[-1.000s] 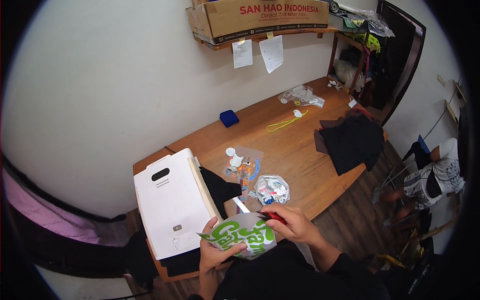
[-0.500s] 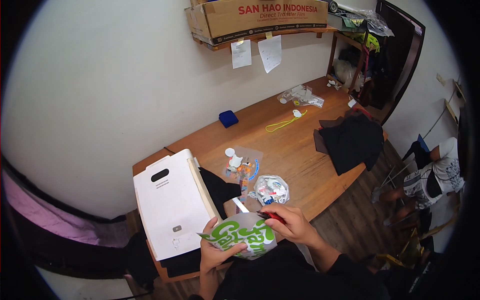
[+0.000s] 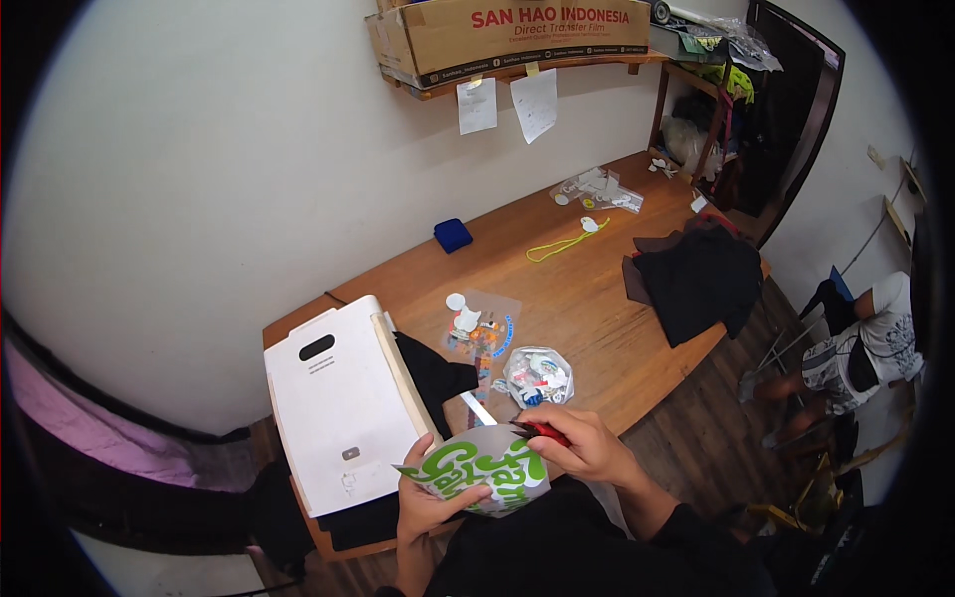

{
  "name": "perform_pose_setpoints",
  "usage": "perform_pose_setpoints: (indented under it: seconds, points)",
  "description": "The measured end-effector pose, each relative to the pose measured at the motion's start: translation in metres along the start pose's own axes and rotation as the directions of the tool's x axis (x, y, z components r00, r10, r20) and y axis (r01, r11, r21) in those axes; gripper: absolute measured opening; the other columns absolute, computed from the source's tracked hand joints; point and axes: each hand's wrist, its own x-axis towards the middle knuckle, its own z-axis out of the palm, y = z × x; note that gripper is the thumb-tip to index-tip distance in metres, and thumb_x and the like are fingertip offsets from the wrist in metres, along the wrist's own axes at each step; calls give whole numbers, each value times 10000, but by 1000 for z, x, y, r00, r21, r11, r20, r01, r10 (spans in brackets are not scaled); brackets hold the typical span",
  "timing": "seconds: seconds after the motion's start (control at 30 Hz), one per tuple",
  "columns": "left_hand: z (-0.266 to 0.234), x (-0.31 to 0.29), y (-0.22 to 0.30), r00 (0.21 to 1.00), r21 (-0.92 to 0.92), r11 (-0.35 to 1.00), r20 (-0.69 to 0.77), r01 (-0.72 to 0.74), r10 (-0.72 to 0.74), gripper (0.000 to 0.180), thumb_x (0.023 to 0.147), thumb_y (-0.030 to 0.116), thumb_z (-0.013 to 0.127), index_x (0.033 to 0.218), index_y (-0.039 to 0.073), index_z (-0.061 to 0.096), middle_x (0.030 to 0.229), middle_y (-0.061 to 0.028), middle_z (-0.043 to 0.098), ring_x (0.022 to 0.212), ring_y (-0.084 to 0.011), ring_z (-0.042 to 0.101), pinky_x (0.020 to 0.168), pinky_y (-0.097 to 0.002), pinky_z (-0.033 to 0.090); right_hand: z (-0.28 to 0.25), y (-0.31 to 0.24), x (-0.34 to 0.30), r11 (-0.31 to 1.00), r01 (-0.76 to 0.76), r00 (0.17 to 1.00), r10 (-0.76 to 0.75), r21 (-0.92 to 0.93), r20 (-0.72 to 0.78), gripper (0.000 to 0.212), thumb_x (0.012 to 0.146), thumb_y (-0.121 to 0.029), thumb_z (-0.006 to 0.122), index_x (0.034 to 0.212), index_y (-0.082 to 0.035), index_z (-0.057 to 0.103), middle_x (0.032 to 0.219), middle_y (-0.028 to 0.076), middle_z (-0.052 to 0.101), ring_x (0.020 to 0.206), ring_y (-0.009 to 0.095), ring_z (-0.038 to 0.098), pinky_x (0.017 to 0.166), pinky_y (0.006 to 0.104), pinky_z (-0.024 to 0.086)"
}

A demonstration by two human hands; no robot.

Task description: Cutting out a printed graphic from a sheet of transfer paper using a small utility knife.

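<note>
A translucent film sheet [image 3: 477, 475] with green lettering is held low in front of my body. My left hand [image 3: 430, 502] grips its left side, the thumb lying over the face. My right hand [image 3: 595, 456] is closed around what look like red-handled scissors [image 3: 546, 432], their dark tip at the sheet's upper right edge. Fingers hide much of the tool. Just beyond stands a clear bag-lined tub [image 3: 540, 378] filled with paper and film scraps. Left of the tub lies a clear film [image 3: 493, 316] with colourful prints and white cut-outs on it.
A white machine with a flat lid [image 3: 343, 408] stands on the wooden table [image 3: 577, 298] at left, black cloth beside it. Dark folded garments [image 3: 696, 284] lie right. Farther back are a blue folded item [image 3: 453, 236], yellow cord [image 3: 557, 249] and scraps. Another person [image 3: 865, 338] sits at right.
Both hands, the sheet and the tool hold nearly the same position. The view has shifted very slightly.
</note>
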Motion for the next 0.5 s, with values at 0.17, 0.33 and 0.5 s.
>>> perform_pose_setpoints:
  seconds: [0.17, 0.33, 0.5]
  points:
    - [1, -1, 0, 1000, 1, 1000, -16, 10, -10, 884, 633, -82, 773, 1329, -2, 233, 1063, -212, 574, 941, -273, 624, 789, -378, 547, 0, 0, 0, 1000, 3, 1000, -3, 25, 15, 267, 852, -133, 608, 1067, 15, 553, 913, 152, 615, 806, 253, 619, 715, 308, 480]
    - [1, -2, 1, 999, 23, 999, -27, 29, -29, 887, 629, -85, 773, 1327, 4, 233, 1059, -214, 574, 944, -278, 622, 788, -382, 546, 1, 1, -1, 999, 23, 1000, -23, 39, 6, 272, 851, -131, 614, 1066, 21, 543, 915, 168, 607, 813, 272, 612, 717, 320, 478]
    - [4, -2, 4, 999, -26, 999, -31, 41, -42, 888, 628, -83, 775, 1327, 7, 234, 1059, -214, 574, 944, -278, 622, 789, -386, 545, 1, 3, -1, 999, 17, 1000, -17, 34, -2, 266, 855, -139, 603, 1073, 9, 562, 921, 135, 626, 808, 237, 627, 716, 296, 483]
